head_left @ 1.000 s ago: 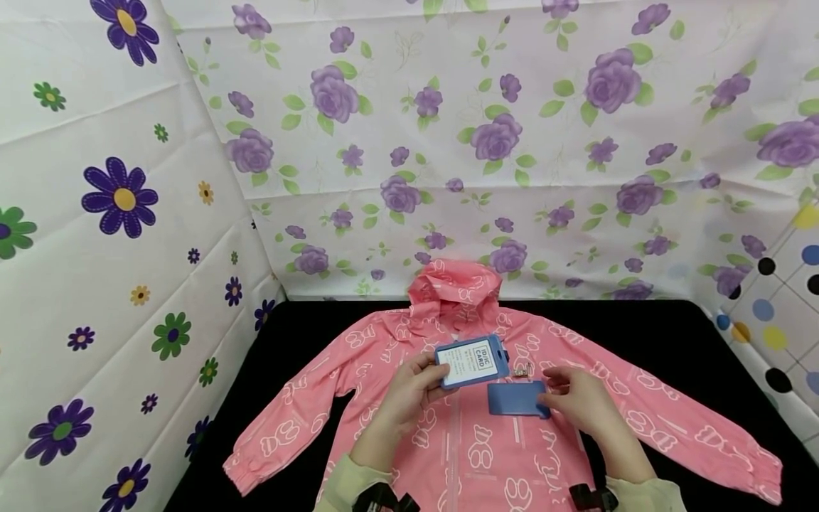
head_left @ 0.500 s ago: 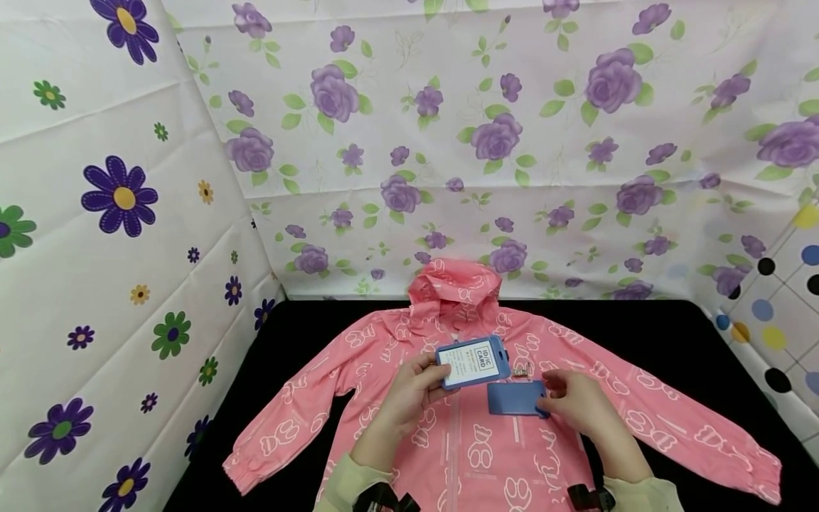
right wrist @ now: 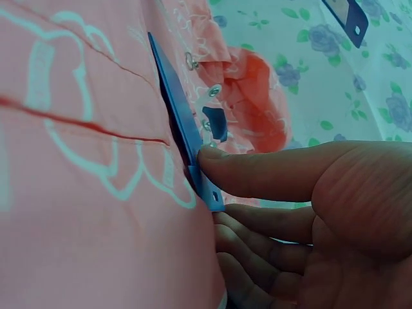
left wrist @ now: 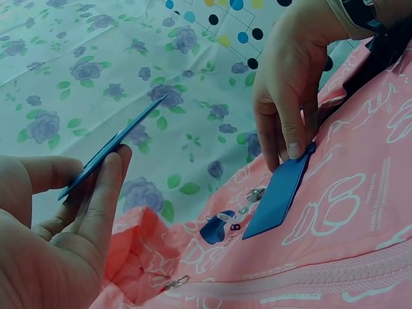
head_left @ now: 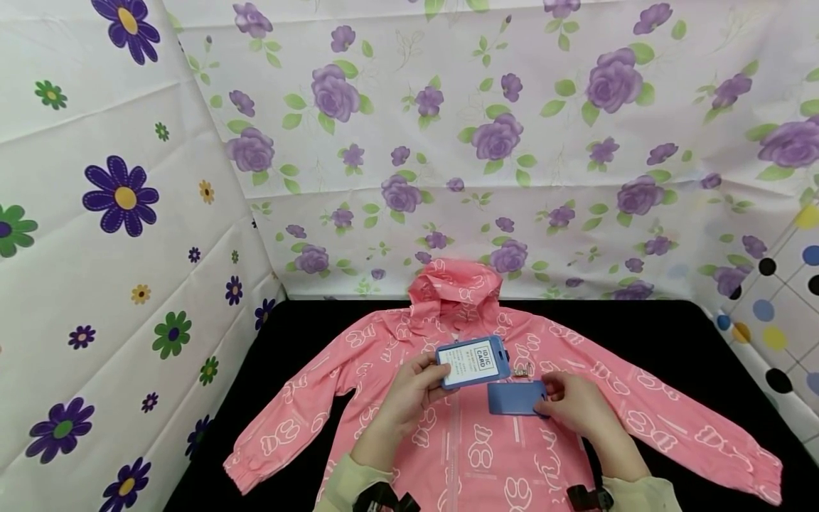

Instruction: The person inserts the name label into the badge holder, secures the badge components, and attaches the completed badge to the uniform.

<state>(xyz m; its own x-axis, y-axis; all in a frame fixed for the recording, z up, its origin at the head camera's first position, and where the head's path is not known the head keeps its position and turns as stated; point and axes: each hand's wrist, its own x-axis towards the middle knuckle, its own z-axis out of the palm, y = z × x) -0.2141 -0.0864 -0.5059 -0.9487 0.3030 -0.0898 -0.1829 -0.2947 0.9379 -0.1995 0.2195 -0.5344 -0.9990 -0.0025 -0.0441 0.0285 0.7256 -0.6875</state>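
My left hand (head_left: 409, 395) grips a blue ID badge holder (head_left: 473, 361) by its left end, thumb on the front, above the jacket. A white "ID/IC CARD" insert shows in it. Lower and to the right, a plain blue badge-holder piece (head_left: 515, 398) lies along the front of a pink hooded jacket (head_left: 480, 455). My right hand (head_left: 576, 404) pinches its right end. In the right wrist view the thumb (right wrist: 215, 161) presses on that piece near its slotted tab (right wrist: 215, 196). Just beyond it lies a badge clip (left wrist: 252, 198) with a small dark-blue part (left wrist: 217, 226).
The jacket is spread face up, hood (head_left: 454, 281) at the back and sleeves out to both sides, on a black table cover (head_left: 614, 320). A purple-rose cloth (head_left: 397, 142) hangs behind. Patterned cloths stand at left (head_left: 115, 284) and right (head_left: 768, 313).
My right hand has shifted very slightly along the right end of the plain blue piece, its fingers drawing closer round it. The left hand and the badge holder stay in place.
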